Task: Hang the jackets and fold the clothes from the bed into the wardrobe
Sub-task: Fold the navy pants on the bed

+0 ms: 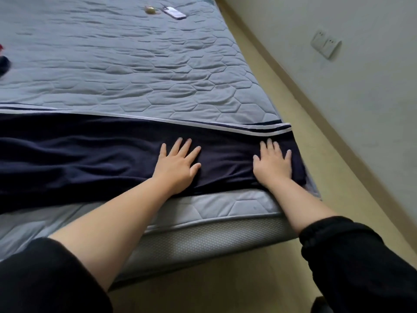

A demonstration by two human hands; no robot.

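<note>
On bed (126,71): both hands (left (178,167), right (274,164)) flat on navy garment (79,154).

Both my palms lie flat on the navy trousers (90,159), which stretch along the near edge of the bed (140,71); my left hand (178,168) and right hand (274,164) sit apart with bare cloth between them, room enough to slide either inward. Toward twelve o'clock the quilted cover runs open and wide. Far off at about eleven o'clock lie a phone (174,12) and, just beside it, a small gold thing (150,10). At nine o'clock some dark and red cloth (4,64) sits at the picture's edge. At three o'clock the mattress ends, then a strip of floor (282,71) before the wall (361,91) with its sockets (326,45).
</note>
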